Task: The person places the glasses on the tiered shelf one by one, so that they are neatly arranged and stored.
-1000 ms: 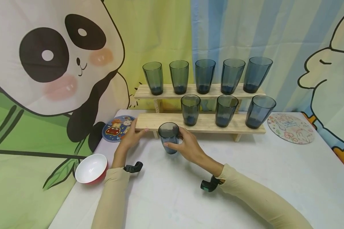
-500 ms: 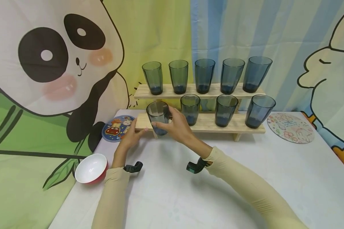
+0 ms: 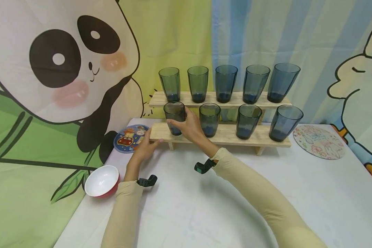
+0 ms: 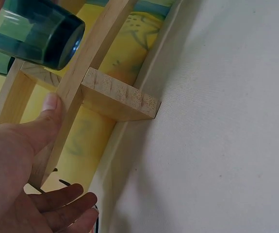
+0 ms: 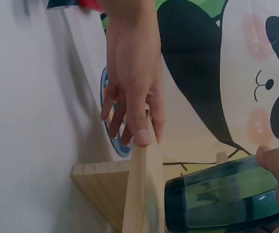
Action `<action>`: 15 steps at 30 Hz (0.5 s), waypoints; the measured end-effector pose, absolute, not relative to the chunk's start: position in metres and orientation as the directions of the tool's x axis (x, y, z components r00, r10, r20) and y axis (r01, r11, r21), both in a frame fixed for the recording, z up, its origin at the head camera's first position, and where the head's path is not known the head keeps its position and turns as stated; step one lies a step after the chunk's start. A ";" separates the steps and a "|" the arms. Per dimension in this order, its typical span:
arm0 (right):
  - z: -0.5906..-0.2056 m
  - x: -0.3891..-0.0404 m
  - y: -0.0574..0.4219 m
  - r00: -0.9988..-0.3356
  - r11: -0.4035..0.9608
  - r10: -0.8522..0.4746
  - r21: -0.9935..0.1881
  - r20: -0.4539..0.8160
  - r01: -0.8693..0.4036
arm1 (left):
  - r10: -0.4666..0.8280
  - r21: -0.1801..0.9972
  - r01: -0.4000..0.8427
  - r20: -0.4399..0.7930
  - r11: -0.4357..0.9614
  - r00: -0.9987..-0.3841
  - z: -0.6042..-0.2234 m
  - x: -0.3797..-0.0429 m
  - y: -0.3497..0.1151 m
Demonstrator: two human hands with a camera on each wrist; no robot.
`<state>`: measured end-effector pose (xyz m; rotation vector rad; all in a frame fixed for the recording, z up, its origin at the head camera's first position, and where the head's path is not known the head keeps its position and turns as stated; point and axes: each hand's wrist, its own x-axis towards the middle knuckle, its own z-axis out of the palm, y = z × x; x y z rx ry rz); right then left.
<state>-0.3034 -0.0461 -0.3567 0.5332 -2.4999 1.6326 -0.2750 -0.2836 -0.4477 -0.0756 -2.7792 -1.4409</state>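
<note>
My right hand [image 3: 190, 126] grips a blue-grey tinted drinking glass [image 3: 175, 115] at the left end of the lower shelf. In the right wrist view, the base of that glass [image 5: 175, 204] is right at the board's top. My left hand [image 3: 145, 148] holds the left end of the wooden shelf [image 3: 159, 131], thumb [image 4: 52, 104] pressed to the front edge. Its lower fingers [image 4: 66, 208] hang loose below the board. Along the lower tier stand three more such glasses, the nearest one [image 3: 209, 119] just right of my right hand.
Several matching glasses [image 3: 226, 82] line the upper tier [image 3: 186, 99]. A white bowl with a red outside [image 3: 101, 181] sits at the table's left edge. Round mats lie at both ends of the rack, a blue one [image 3: 124, 139] and a pale patterned one [image 3: 317, 143]. Printed curtains hang close behind.
My right hand has carried the glass from in front of the rack up and back onto the lower shelf's left end. My left hand has stayed at the shelf end.
</note>
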 end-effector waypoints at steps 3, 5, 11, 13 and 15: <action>-0.362 -0.308 -0.047 -0.935 0.344 -0.208 -0.873 0.288 -0.346 | 0.042 0.814 0.056 0.038 0.578 -0.998 -0.447 -0.275 -0.282; -0.364 -0.311 -0.047 -0.934 0.331 -0.204 -0.878 0.292 -0.347 | 0.044 0.815 0.058 0.040 0.576 -0.998 -0.447 -0.275 -0.282; -0.369 -0.317 -0.047 -0.938 0.327 -0.198 -0.883 0.284 -0.336 | 0.040 0.817 0.039 0.020 0.576 -0.999 -0.447 -0.275 -0.281; -0.370 -0.318 -0.047 -0.940 0.331 -0.197 -0.883 0.280 -0.333 | 0.033 0.815 0.029 0.012 0.579 -0.999 -0.448 -0.275 -0.281; -0.370 -0.319 -0.048 -0.941 0.333 -0.192 -0.884 0.279 -0.330 | 0.030 0.812 0.024 0.008 0.583 -1.000 -0.448 -0.275 -0.281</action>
